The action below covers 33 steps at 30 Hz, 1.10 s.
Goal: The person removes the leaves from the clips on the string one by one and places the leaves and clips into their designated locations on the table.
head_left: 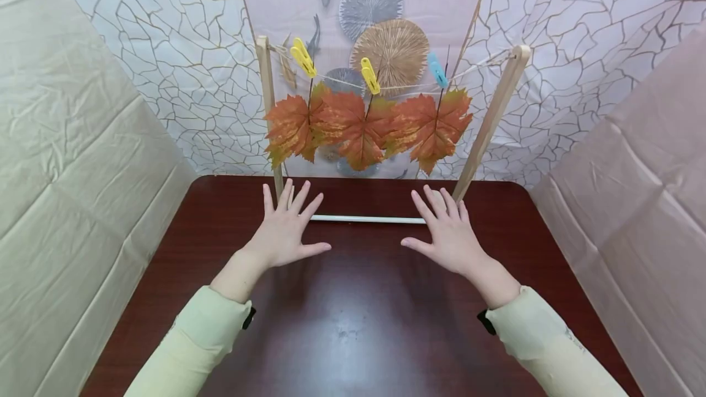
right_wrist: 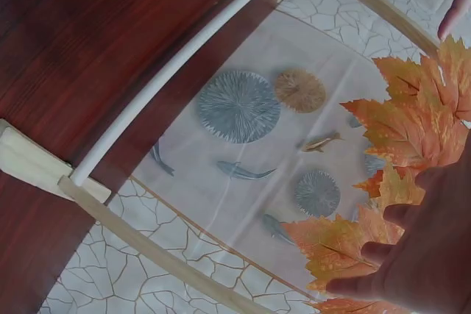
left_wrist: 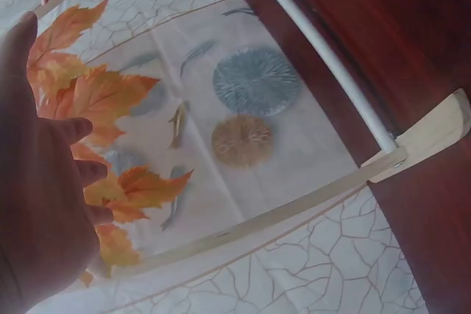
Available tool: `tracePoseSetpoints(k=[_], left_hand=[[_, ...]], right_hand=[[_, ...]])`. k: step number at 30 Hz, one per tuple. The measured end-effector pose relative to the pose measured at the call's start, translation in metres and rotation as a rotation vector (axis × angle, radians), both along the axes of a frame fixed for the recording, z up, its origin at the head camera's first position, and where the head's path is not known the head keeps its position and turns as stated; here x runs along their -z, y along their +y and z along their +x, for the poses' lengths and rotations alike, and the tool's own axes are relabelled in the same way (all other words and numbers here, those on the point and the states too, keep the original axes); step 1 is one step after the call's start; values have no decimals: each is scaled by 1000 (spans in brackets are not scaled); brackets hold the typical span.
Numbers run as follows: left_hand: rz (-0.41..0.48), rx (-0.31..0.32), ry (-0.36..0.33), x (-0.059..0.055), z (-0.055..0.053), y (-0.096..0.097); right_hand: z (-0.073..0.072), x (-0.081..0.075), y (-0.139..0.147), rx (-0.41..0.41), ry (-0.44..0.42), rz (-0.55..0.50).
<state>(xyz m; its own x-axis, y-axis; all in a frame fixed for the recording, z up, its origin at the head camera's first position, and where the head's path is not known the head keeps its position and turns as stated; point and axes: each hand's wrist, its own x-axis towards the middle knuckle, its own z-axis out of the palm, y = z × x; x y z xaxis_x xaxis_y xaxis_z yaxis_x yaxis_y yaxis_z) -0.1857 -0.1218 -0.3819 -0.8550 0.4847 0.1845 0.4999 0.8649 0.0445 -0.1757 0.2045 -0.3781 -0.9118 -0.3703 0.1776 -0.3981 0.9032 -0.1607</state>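
Both hands hover palm down with fingers spread, holding nothing. My left hand is in front of the left wooden post; my right hand is in front of the right post. Beyond them, three orange-red maple-like leaves hang in a row from a string tied between the posts. Two yellow clothespins and a blue clothespin grip their stems on the string. A white rod joins the posts low down. In both wrist views the spread fingers overlap the leaves.
The dark red-brown table carries the frame near its back edge. A wooden foot shows at the rod's end. Pale cloth walls rise on both sides, and a patterned backdrop hangs behind.
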Motion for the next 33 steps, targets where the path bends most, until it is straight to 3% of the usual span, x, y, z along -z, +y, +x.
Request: tracePoseSetpoints(k=[6,14,21,33], left_hand=[[80,12,-13,-16,-7,-5],[210,-15,-65,-55,-18,-11],[366,-22,-48,-90,-30,-17],[613,2,-53,-134,-52,-16]], right_hand=[[-9,-8,-5,-25,-42,-100],[-22,-29,-20,-53,-170,-214],[-35,-49,-38,-87,-254,-326],[-58,-81,-71,-132,-375,-578]])
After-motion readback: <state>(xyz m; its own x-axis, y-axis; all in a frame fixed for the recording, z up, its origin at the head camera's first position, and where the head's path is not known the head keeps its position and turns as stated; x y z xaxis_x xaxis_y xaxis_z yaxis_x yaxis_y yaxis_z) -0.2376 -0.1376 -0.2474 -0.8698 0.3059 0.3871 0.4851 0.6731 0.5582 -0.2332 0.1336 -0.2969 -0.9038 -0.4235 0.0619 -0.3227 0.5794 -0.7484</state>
